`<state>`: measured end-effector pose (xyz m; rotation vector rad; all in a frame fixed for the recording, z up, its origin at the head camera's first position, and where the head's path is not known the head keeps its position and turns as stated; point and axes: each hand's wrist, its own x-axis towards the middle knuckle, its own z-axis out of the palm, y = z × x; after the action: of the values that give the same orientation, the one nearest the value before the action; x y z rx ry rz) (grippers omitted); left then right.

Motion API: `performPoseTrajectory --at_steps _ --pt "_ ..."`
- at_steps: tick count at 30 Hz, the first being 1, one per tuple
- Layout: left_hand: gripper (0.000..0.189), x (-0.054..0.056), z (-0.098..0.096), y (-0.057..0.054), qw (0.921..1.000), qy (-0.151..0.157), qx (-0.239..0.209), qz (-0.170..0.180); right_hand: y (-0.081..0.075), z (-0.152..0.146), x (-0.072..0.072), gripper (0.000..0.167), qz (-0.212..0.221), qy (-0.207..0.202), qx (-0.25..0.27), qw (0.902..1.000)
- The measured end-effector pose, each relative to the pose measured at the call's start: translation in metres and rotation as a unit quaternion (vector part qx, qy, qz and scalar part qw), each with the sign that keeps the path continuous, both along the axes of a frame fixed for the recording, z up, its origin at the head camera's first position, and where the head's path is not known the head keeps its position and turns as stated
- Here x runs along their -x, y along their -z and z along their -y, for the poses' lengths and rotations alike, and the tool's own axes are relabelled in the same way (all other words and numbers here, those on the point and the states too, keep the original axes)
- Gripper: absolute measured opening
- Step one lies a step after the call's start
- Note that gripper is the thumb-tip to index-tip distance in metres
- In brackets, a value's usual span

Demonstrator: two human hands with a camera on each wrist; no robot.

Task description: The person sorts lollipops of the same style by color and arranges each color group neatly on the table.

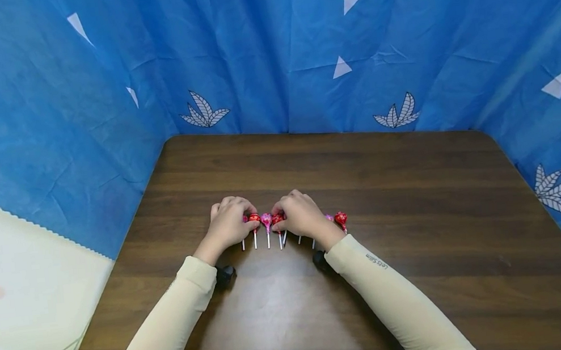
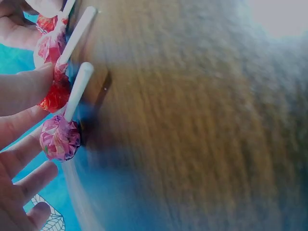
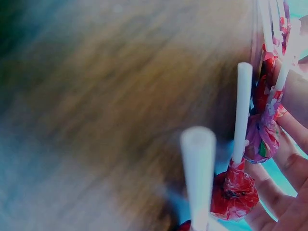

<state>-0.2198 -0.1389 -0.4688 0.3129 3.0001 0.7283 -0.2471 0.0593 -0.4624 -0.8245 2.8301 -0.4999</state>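
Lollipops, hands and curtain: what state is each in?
Left hand: pinching a red lollipop.
Right hand: pinching another red lollipop.
Those two lollipops: wrapped.
Pink lollipop between the hands: wrapped, stick toward the person.
Rightmost red lollipop: wrapped.
Other lollipops: partly hidden.
Blue curtain: hanging, creased.

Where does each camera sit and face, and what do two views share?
Head: on the head, facing forward and down at lollipops on the table; left hand, right hand and sleeves show.
Left wrist: on that wrist, facing lollipops; left hand's fingers show.
Right wrist: on that wrist, facing lollipops; right hand's fingers show.
Both wrist views share table and lollipops.
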Motion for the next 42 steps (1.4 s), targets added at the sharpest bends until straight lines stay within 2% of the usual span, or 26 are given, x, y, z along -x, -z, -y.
performPoseTrajectory --at_steps 3,11,26,30,35,42 --pt "0.021 0.001 0.001 0.000 0.9997 -0.006 -0.016 0.015 0.001 0.000 0.000 0.030 0.001 -0.001 0.002 1.0000" --pt "0.020 0.000 0.001 0.001 0.9991 -0.023 -0.026 0.023 0.002 0.004 -0.001 0.030 0.000 -0.009 0.003 1.0000" --pt "0.018 0.003 0.002 -0.003 0.9988 -0.042 -0.024 -0.010 0.001 0.009 0.001 0.030 -0.005 -0.017 0.005 0.9998" --pt "0.017 0.005 0.002 -0.008 0.9985 -0.044 -0.027 -0.014 0.002 0.009 0.003 0.029 -0.004 -0.015 0.006 0.9999" --pt "0.016 0.009 0.008 -0.021 0.9977 -0.048 -0.047 -0.011 0.002 0.007 0.004 0.029 -0.003 -0.014 0.011 0.9998" --pt "0.020 0.027 0.025 -0.040 0.9934 -0.049 -0.104 0.007 0.002 0.002 0.003 0.028 0.003 -0.002 0.014 0.9999"
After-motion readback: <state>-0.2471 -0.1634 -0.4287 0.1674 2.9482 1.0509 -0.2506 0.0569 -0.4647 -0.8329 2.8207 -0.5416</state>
